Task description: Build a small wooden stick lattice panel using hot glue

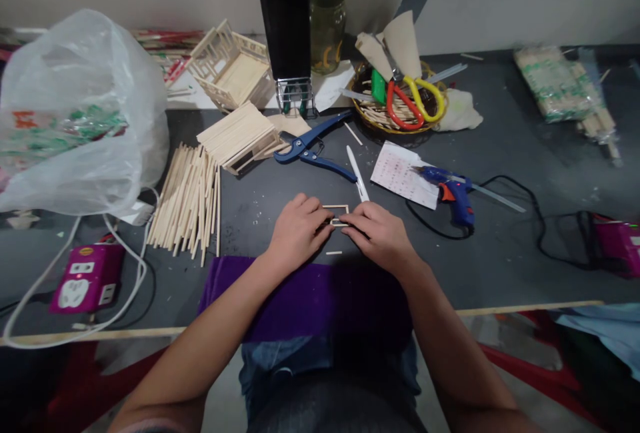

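My left hand [299, 230] and my right hand [379, 234] meet at the middle of the dark table, fingers curled and pinched on a small rectangular frame of wooden sticks [336, 207] that lies flat between them. Both hands hold its near side, and part of the frame is hidden under the fingertips. A short loose stick [334, 252] lies just below the hands. A white pen-like tool [357, 172] lies just beyond my right hand.
A pile of wooden sticks [187, 201] and a stick-built box [240, 134] lie to the left beside a plastic bag [80, 113]. Blue cutters [313, 146], a blue glue gun [453, 190] on paper, a basket with scissors [410, 96], and purple power strips [87, 278] surround the work spot.
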`<state>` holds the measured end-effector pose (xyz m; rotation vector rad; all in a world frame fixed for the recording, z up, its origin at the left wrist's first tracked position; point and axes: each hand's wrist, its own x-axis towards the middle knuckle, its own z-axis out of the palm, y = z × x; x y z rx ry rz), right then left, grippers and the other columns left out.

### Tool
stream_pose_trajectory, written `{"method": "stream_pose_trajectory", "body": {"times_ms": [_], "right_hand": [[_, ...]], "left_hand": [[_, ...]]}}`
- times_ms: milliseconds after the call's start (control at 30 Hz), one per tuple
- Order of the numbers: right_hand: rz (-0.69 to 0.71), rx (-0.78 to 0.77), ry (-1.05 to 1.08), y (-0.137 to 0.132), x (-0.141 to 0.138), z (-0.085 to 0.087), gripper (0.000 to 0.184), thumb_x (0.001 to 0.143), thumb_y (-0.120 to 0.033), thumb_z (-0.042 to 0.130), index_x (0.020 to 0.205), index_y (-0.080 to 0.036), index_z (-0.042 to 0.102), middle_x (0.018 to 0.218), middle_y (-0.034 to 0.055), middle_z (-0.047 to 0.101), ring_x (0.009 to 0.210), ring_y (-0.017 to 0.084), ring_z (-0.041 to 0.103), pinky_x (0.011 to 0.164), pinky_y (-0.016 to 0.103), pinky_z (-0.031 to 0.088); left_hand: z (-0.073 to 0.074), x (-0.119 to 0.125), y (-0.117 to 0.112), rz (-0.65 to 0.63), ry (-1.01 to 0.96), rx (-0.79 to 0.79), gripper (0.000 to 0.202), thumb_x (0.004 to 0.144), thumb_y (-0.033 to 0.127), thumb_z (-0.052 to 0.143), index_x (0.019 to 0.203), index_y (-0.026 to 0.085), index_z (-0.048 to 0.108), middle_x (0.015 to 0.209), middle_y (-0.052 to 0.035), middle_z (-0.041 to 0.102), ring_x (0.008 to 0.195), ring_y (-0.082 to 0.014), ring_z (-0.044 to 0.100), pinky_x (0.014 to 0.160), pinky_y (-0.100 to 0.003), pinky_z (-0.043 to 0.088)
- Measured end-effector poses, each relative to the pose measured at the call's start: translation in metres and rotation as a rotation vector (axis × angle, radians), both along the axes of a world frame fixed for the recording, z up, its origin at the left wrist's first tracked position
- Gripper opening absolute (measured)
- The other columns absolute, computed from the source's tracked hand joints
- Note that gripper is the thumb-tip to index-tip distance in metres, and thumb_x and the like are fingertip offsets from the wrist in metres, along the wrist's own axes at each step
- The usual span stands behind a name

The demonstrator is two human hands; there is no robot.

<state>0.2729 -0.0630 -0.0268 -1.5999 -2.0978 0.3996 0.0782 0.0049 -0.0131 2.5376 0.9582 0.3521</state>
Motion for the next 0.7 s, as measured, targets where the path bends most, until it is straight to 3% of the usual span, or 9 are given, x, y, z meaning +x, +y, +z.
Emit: {"method": "stream_pose_trajectory", "body": {"times_ms": [433, 700], "right_hand": [[-0.005, 0.016, -0.003, -0.0001, -0.0004, 0.0005, 0.018, 0.094, -0.026, 0.056, 0.104, -0.023, 0.071, 0.088, 0.0055, 0.066, 0.084, 0.019, 0.060, 0.072, 0.030, 0.046], [-0.092, 0.039, 0.034, -0.0037, 0.0060, 0.0056, 0.013, 0.092, -0.024, 0.059, 0.082, -0.023, 0.067, 0.079, 0.0034, 0.063, 0.079, 0.018, 0.060, 0.069, 0.029, 0.044]], "left_hand": [[-0.0007, -0.0004, -0.0003, 0.002, -0.021, 0.005, 0.017, 0.093, 0.030, 0.057, 0.095, 0.017, 0.067, 0.087, -0.0068, 0.063, 0.083, -0.0218, 0.049, 0.074, -0.034, 0.042], [0.0013, -0.0051, -0.0007, 0.012, -0.031, -0.006, 0.018, 0.093, 0.030, 0.058, 0.083, 0.018, 0.066, 0.085, -0.0072, 0.063, 0.082, -0.0213, 0.049, 0.073, -0.034, 0.042]]}}
